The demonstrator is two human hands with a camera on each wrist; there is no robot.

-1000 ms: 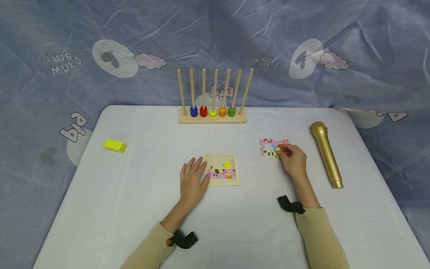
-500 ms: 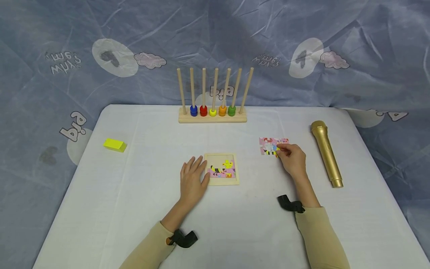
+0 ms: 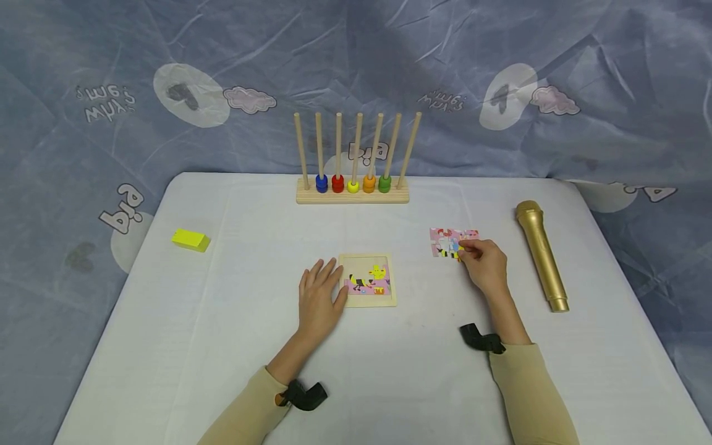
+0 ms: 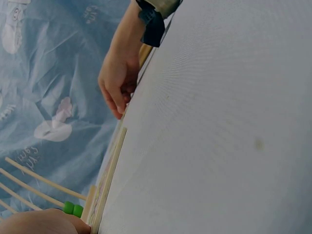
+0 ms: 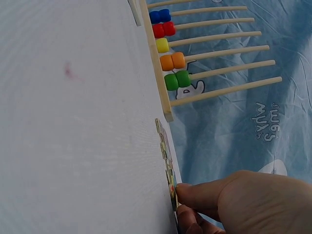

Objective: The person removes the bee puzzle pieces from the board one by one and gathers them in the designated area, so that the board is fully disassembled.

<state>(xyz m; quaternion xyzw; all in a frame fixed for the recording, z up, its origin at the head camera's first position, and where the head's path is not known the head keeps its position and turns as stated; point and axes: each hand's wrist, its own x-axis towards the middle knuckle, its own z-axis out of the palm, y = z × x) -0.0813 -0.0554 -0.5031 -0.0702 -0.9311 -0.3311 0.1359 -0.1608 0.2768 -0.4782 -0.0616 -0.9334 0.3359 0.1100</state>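
My left hand (image 3: pixel 319 303) lies with spread, straight fingers at the left edge of a square wooden puzzle tray (image 3: pixel 367 301), its fingertips and thumb right at the frame. Inside the tray's lower part are puzzle pieces (image 3: pixel 378 282) showing a yellow and pink picture. To the right, my right hand (image 3: pixel 486 266) pinches a puzzle piece (image 5: pixel 172 189) between thumb and fingers, at the near right corner of a group of pink puzzle pieces (image 3: pixel 442 238) flat on the table. Part of that group is hidden behind the fingers.
A wooden peg stand (image 3: pixel 352 198) with coloured beads stands at the back. Right of my right hand lies a gold microphone (image 3: pixel 542 256). A yellow block (image 3: pixel 190 240) sits far left on the white-covered table (image 3: pixel 250 247), with a printed blue cloth (image 3: pixel 311 49) behind.
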